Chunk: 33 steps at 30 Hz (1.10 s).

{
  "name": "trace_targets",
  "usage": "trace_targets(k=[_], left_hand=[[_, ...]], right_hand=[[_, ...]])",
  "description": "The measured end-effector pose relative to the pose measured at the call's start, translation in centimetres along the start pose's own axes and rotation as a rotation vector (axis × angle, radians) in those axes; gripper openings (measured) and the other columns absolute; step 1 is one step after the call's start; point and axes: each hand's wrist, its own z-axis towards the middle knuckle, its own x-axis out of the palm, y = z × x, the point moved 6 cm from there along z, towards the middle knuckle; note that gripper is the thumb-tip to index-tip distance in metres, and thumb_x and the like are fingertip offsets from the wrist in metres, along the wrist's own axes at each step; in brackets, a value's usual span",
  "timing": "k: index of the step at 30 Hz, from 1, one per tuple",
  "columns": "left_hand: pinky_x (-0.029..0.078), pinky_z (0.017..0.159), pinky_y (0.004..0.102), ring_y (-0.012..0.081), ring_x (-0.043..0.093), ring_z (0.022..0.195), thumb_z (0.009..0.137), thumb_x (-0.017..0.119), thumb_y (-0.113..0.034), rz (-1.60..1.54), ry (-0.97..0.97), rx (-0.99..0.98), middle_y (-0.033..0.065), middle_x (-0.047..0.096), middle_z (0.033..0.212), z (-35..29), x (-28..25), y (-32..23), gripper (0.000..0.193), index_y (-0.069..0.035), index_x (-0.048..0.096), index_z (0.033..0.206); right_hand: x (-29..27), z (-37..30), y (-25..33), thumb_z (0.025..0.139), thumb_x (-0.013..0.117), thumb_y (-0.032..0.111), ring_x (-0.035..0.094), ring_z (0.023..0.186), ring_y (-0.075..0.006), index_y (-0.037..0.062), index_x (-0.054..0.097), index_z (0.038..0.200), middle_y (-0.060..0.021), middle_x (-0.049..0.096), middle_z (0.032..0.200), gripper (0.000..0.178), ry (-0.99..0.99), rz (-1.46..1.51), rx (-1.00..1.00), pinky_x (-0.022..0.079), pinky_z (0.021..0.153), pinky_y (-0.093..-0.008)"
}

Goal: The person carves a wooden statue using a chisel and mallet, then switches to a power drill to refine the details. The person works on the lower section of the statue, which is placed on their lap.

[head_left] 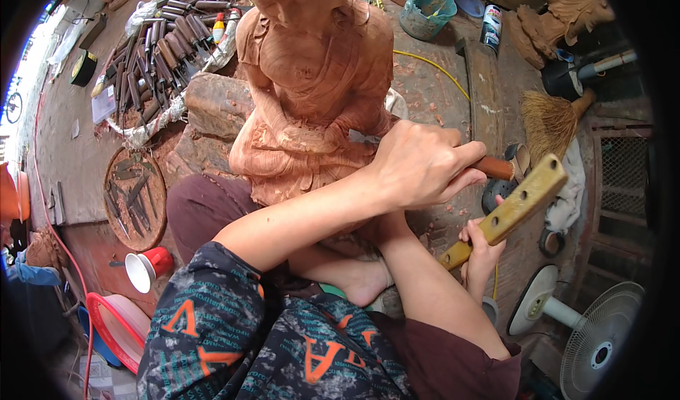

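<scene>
A reddish-brown carved wooden statue [312, 67] of a seated figure stands upright in front of me, its lap covered with cut folds and shavings. My left hand [421, 163] reaches across to the statue's right side, closed around the brown handle of a chisel [494, 168]. The chisel's metal blade shows at the statue's lap, and its butt end points right. Lower right, my right hand [483, 250] grips a yellowish wooden bar with a row of holes [520, 202]. The bar's upper end is just right of the chisel's butt, with a small gap between them.
At upper left, many wooden-handled chisels [170, 53] lie in a white-rimmed basket. A round tray [134, 202] holds metal blades. A red-and-white cup [149, 267] lies tipped nearby. To the right are a straw broom [549, 120], a fan [602, 347] and a green bucket [427, 14].
</scene>
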Motion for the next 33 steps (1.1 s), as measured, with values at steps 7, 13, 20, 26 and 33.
trace_targets(k=[7, 13, 20, 26, 33], left_hand=[[0.044, 0.043, 0.0357, 0.0245, 0.057, 0.051, 0.078, 0.069, -0.04, -0.07, -0.147, -0.024, 0.0042, 0.055, 0.062, -0.1, -1.1, 0.1, 0.029, -0.017, 0.067, 0.096], [0.044, 0.043, 0.0345, 0.024, 0.058, 0.051, 0.079, 0.068, -0.039, -0.094, -0.185, -0.023, 0.0043, 0.058, 0.065, 0.2, -1.4, -0.1, 0.03, -0.015, 0.067, 0.097], [0.045, 0.044, 0.0342, 0.0236, 0.059, 0.054, 0.08, 0.067, -0.039, -0.075, -0.188, -0.058, 0.0042, 0.058, 0.066, 0.4, -1.5, 0.1, 0.03, -0.015, 0.067, 0.097], [0.046, 0.046, 0.0342, 0.0234, 0.061, 0.057, 0.081, 0.067, -0.038, -0.087, -0.207, -0.097, 0.0045, 0.059, 0.067, 0.5, -1.8, 0.5, 0.029, -0.015, 0.066, 0.099], [0.043, 0.044, 0.034, 0.0217, 0.056, 0.052, 0.08, 0.067, -0.035, 0.065, -0.266, -0.035, 0.0027, 0.052, 0.061, 1.0, -3.4, -0.6, 0.031, -0.019, 0.065, 0.106]], right_hand=[[0.4, 0.7, 2.4, 0.079, 0.057, -0.009, 0.047, 0.065, -0.0087, 0.0025, 0.036, 0.138, -0.003, 0.051, 0.08, 0.064, 0.024, -0.06, -0.04, 0.042, 0.064, -0.0229], [-0.7, 1.2, 3.5, 0.079, 0.058, -0.007, 0.046, 0.065, -0.0092, 0.0027, 0.036, 0.138, -0.0021, 0.051, 0.079, 0.064, 0.097, -0.396, -0.176, 0.042, 0.062, -0.0223], [0.3, 1.3, 6.0, 0.077, 0.061, -0.008, 0.049, 0.064, -0.0084, -0.0008, 0.041, 0.134, -0.0022, 0.053, 0.076, 0.061, 0.06, -0.444, -0.221, 0.042, 0.062, -0.0221], [0.1, 2.1, 5.5, 0.075, 0.059, -0.008, 0.048, 0.065, -0.0088, 0.002, 0.038, 0.137, -0.0019, 0.053, 0.08, 0.066, 0.144, -0.607, -0.298, 0.042, 0.061, -0.0207], [0.1, 2.5, 6.1, 0.076, 0.061, -0.005, 0.049, 0.064, -0.0087, 0.0015, 0.041, 0.135, -0.0022, 0.054, 0.076, 0.063, 0.149, -0.495, -0.25, 0.041, 0.06, -0.0206]])
